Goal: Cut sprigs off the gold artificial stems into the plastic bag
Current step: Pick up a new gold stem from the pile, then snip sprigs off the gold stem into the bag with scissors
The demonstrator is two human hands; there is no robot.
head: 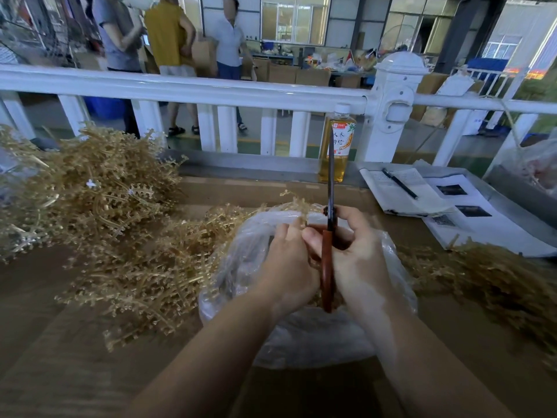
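1. While a large heap of gold artificial stems lies uncut at the far left of the bench, with more spread in front of it and another drift at the right edge, the job looks, by my judgement, well short of done.
2. The plastic bag sits open in the middle of the bench, just under both hands; some gold pieces show through its film, though how many sprigs it holds cannot be told.
3. The right hand is curled round the reddish handles of the scissors, whose dark blades point up and away, seen edge-on, so whether the blades are apart or together cannot be told.
4. The left hand is close against the right, its fingers curled and seemingly pinching a small gold sprig at the bag's far rim, right beside the scissor pivot; the grip itself is partly hidden.
5. Both forearms reach in from the bottom edge and converge over the bag's mouth, so a cut piece would likely drop inside.
6. Beyond the bag stand a drink bottle and an open booklet with a pen by a white railing.
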